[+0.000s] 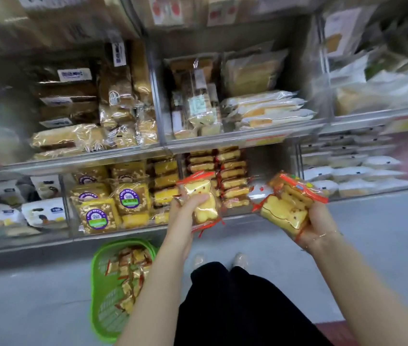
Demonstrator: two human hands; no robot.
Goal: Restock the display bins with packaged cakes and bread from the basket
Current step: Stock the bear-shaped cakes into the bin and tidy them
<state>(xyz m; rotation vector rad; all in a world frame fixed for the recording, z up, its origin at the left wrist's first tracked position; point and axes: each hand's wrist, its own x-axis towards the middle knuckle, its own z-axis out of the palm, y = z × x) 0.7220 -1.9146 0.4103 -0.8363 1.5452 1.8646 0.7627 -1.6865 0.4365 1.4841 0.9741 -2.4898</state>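
My left hand [190, 204] grips a bear-shaped yellow cake pack [201, 196] with red-edged wrapping, held upright in front of the lower shelf. My right hand [319, 222] grips a stack of the same bear cake packs [286, 202], tilted, to the right of the first. Behind both sits the clear display bin [225, 174] holding several matching red-edged packs stacked in columns. On the floor at lower left stands the green basket [98, 265], with several more packs inside.
Upper shelf bins hold brown loaves [68, 96] and sliced cakes [265, 108]. Lower bins hold purple-labelled nut cakes [113, 196] at left and white packs [352, 168] at right. My dark trousers and shoes [239, 259] stand on grey floor by the basket.
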